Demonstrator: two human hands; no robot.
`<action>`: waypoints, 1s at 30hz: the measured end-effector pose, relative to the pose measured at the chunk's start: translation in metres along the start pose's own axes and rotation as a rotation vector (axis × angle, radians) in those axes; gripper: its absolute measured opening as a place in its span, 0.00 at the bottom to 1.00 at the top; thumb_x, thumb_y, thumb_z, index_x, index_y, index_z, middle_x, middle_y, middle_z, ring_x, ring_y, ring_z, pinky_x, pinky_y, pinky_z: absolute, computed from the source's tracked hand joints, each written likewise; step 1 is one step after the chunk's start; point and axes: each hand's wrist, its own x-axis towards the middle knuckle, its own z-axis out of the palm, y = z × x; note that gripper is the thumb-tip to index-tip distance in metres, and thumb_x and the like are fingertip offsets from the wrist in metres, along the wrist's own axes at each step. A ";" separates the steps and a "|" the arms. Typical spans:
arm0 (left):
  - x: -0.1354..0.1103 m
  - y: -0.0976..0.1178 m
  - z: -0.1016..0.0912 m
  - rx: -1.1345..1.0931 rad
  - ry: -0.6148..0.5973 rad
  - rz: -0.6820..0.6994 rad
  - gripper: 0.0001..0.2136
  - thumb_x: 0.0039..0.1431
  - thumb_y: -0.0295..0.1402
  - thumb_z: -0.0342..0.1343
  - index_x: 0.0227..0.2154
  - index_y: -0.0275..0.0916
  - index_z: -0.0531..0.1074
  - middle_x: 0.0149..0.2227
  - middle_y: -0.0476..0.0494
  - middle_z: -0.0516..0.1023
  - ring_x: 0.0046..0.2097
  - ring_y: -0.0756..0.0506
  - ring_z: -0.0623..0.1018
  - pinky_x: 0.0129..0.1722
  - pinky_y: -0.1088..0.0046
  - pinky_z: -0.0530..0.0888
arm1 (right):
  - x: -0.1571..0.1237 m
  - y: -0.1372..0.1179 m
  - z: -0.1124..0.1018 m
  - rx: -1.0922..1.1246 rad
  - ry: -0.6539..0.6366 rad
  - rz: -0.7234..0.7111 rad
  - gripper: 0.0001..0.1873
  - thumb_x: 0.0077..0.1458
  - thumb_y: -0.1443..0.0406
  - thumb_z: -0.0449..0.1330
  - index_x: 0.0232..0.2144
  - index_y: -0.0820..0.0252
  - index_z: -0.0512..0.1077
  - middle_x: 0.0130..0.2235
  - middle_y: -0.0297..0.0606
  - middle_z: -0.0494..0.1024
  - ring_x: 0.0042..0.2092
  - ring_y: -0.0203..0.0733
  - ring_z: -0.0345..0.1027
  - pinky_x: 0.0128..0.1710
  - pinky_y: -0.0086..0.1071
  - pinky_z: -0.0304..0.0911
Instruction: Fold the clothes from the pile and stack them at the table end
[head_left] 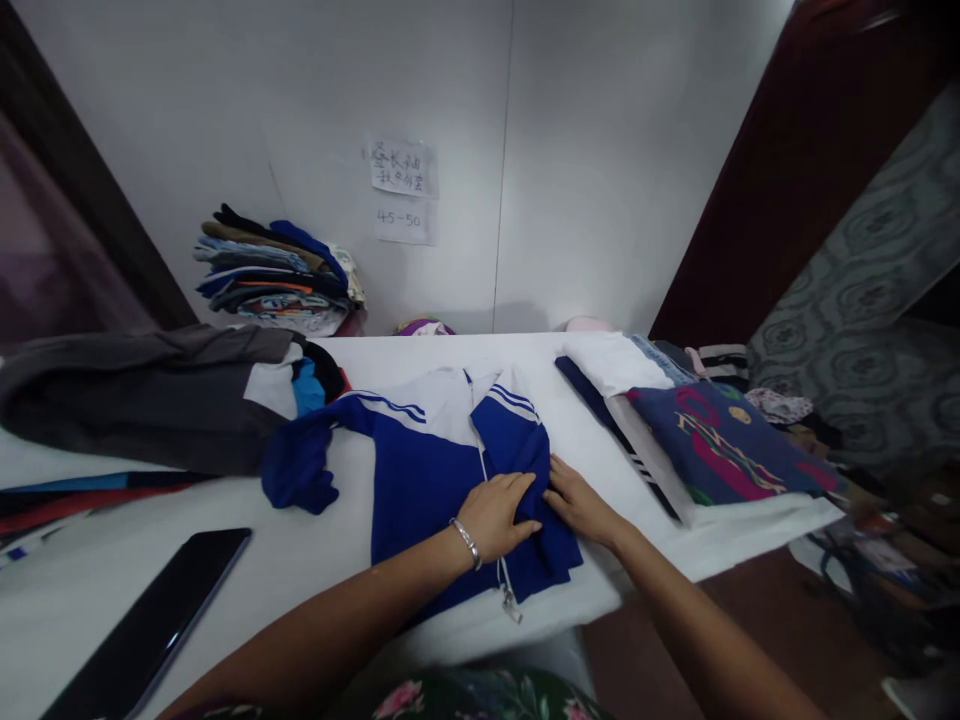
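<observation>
From the head view, we are leaning over the white desk (300, 570) with both hands on a blue and white jacket (427, 470) that is lying front-up in the middle of it. Our left hand (495, 515), a bracelet (466, 543) at the wrist, is pressing flat on the jacket beside the zip, with the fingers stretched out and not closed on anything. Our right hand (581, 500) is lying open just beside it, palm down on the jacket's right edge.

As far as we are able to judge, the folding is partly done. The right side is lying turned in over the front under our hands, while the other sleeve (300, 470) is trailing out loose to the left and the body is lying at full length, the zip pull (511, 605) hanging at the desk's near edge.

A folded pile topped by a patterned navy garment (720, 445) is sitting to the right, a heap of grey clothing (142, 395) to the left, a phone (150, 625) near us and a stack of clothes (277, 270) by the wall.
</observation>
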 end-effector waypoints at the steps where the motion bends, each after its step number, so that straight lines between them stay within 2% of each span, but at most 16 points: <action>1: -0.001 0.001 0.002 0.015 0.006 0.008 0.31 0.53 0.45 0.57 0.59 0.44 0.58 0.58 0.40 0.67 0.57 0.39 0.67 0.55 0.60 0.66 | -0.002 0.009 -0.001 0.053 0.024 0.034 0.26 0.62 0.57 0.46 0.59 0.60 0.60 0.63 0.44 0.58 0.64 0.46 0.48 0.63 0.47 0.46; 4: -0.004 0.006 0.013 0.066 0.021 0.050 0.34 0.52 0.49 0.56 0.61 0.44 0.56 0.59 0.39 0.65 0.56 0.37 0.67 0.53 0.57 0.66 | -0.001 0.036 -0.001 0.172 0.148 0.198 0.29 0.60 0.51 0.47 0.57 0.61 0.65 0.61 0.45 0.62 0.64 0.47 0.51 0.63 0.47 0.47; 6: -0.005 0.007 0.023 0.094 0.021 0.079 0.34 0.53 0.50 0.54 0.60 0.42 0.56 0.59 0.36 0.65 0.56 0.35 0.66 0.53 0.54 0.65 | 0.009 0.048 -0.001 0.191 0.209 0.238 0.32 0.58 0.48 0.47 0.57 0.60 0.65 0.61 0.45 0.62 0.64 0.47 0.51 0.63 0.47 0.46; 8: -0.006 0.007 0.030 0.107 0.013 0.098 0.33 0.54 0.51 0.52 0.59 0.39 0.58 0.57 0.35 0.67 0.56 0.35 0.67 0.52 0.53 0.65 | 0.026 0.049 -0.002 0.170 0.243 0.221 0.34 0.57 0.46 0.47 0.58 0.59 0.64 0.62 0.44 0.61 0.64 0.47 0.49 0.64 0.46 0.45; 11: -0.008 0.007 0.034 0.106 0.003 0.103 0.33 0.55 0.52 0.50 0.59 0.39 0.59 0.57 0.33 0.67 0.55 0.34 0.67 0.52 0.52 0.65 | 0.058 0.035 -0.005 0.098 0.259 0.162 0.35 0.57 0.46 0.47 0.60 0.60 0.61 0.64 0.44 0.55 0.66 0.47 0.42 0.64 0.45 0.43; 14: -0.013 0.009 0.036 0.098 0.003 0.094 0.33 0.55 0.51 0.51 0.60 0.39 0.56 0.59 0.31 0.64 0.56 0.34 0.66 0.53 0.52 0.64 | 0.088 0.017 -0.001 0.011 0.224 0.137 0.36 0.58 0.47 0.48 0.62 0.62 0.56 0.66 0.45 0.49 0.67 0.48 0.36 0.64 0.46 0.41; 19: -0.022 0.013 0.033 0.015 -0.017 0.082 0.34 0.56 0.50 0.51 0.62 0.42 0.52 0.63 0.32 0.58 0.60 0.33 0.62 0.55 0.52 0.62 | 0.108 0.011 0.028 -0.209 0.004 0.321 0.36 0.59 0.49 0.47 0.64 0.63 0.51 0.67 0.46 0.45 0.67 0.53 0.33 0.62 0.54 0.39; 22: -0.020 -0.002 0.006 -0.083 0.015 0.081 0.33 0.55 0.52 0.51 0.60 0.43 0.56 0.60 0.36 0.64 0.57 0.37 0.67 0.52 0.56 0.66 | 0.103 0.016 0.042 -0.314 -0.054 0.341 0.34 0.61 0.51 0.45 0.63 0.63 0.52 0.68 0.43 0.42 0.68 0.51 0.31 0.62 0.52 0.38; 25: -0.018 -0.042 -0.041 -0.055 0.215 -0.038 0.24 0.57 0.49 0.50 0.54 0.44 0.65 0.54 0.41 0.72 0.54 0.41 0.71 0.52 0.61 0.67 | 0.099 0.019 0.046 -0.348 -0.057 0.343 0.33 0.61 0.51 0.44 0.64 0.62 0.52 0.68 0.42 0.42 0.68 0.49 0.31 0.63 0.50 0.39; 28: -0.032 -0.099 -0.087 0.150 0.420 -0.381 0.20 0.58 0.43 0.51 0.51 0.39 0.67 0.53 0.37 0.71 0.55 0.39 0.69 0.54 0.60 0.65 | 0.098 0.019 0.045 -0.361 -0.044 0.354 0.34 0.61 0.50 0.43 0.63 0.61 0.52 0.68 0.41 0.42 0.68 0.50 0.32 0.62 0.50 0.40; 30: -0.052 -0.134 -0.105 0.295 0.499 -0.627 0.21 0.57 0.41 0.53 0.51 0.37 0.67 0.56 0.34 0.68 0.57 0.36 0.66 0.53 0.56 0.65 | 0.098 0.020 0.046 -0.367 -0.036 0.349 0.34 0.61 0.50 0.43 0.63 0.61 0.53 0.68 0.42 0.43 0.68 0.50 0.32 0.62 0.50 0.40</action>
